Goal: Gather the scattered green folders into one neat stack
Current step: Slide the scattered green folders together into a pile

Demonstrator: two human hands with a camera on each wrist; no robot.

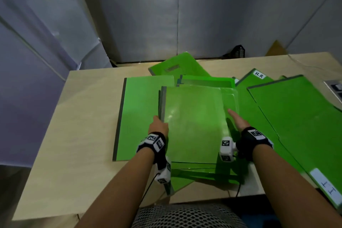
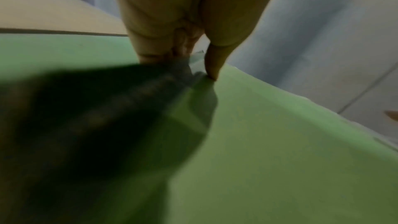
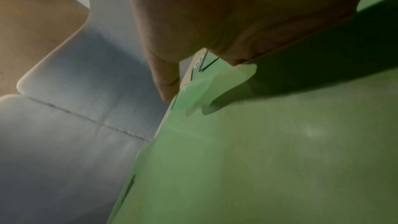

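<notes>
I hold a green folder (image 1: 192, 122) with a grey spine by both side edges, over a loose pile of green folders (image 1: 203, 170) at the table's front middle. My left hand (image 1: 157, 125) grips the spine edge. In the left wrist view its thumb (image 2: 212, 71) lies on the cover (image 2: 280, 142) and its fingers (image 2: 155, 52) run down beside the spine. My right hand (image 1: 236, 119) grips the right edge. The right wrist view shows its thumb (image 3: 168, 88) on one side of the folder (image 3: 258, 159), the fingers hidden behind it. More green folders lie at the left (image 1: 140, 109), back (image 1: 177, 66) and right (image 1: 299, 120).
A folder labelled H.R (image 1: 257, 79) lies at the back right. The wooden table (image 1: 74, 135) is bare on its left side. A black object (image 1: 238, 52) and brown card (image 1: 275, 48) sit behind the table. Grey walls close in behind and at the left.
</notes>
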